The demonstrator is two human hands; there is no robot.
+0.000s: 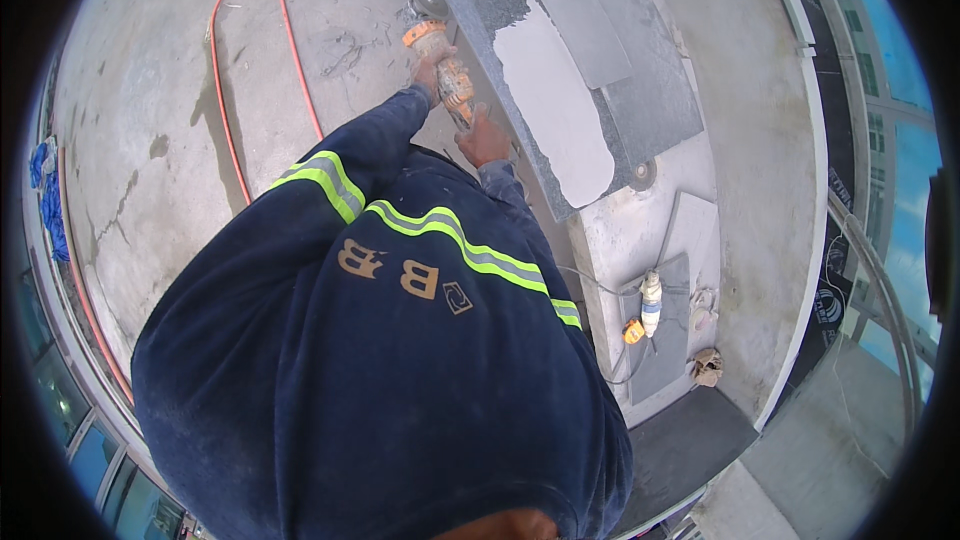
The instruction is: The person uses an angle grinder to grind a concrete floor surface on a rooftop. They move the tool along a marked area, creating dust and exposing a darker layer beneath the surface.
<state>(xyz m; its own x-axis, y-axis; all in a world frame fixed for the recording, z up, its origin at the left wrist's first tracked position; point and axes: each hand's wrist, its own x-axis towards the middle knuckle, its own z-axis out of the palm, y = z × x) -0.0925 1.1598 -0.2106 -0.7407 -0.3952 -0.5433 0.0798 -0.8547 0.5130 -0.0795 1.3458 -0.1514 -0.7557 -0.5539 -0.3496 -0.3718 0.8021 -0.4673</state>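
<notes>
Both my hands hold a dusty orange-and-grey angle grinder [455, 85]. My left hand [430, 72] is wrapped around its front part, just behind the orange collar. Its round disc [430, 1] points away from me, close to the left edge of a dark grey stone slab [655, 115]. Nearer to me, my right hand [485, 139] grips the rear end of the grinder's body. A large white patch [555, 105] with ragged edges covers part of the slab. Whether the disc touches the slab or spins, I cannot tell.
An orange-red hose [222, 90] loops over the concrete floor [130, 120] on the left. Right of me, a white cylindrical thing [651, 305], a yellow tape measure [633, 331] and a crumpled brown lump [707, 367] lie by the concrete wall [770, 160]. A small round disc [643, 176] sits beside the slab.
</notes>
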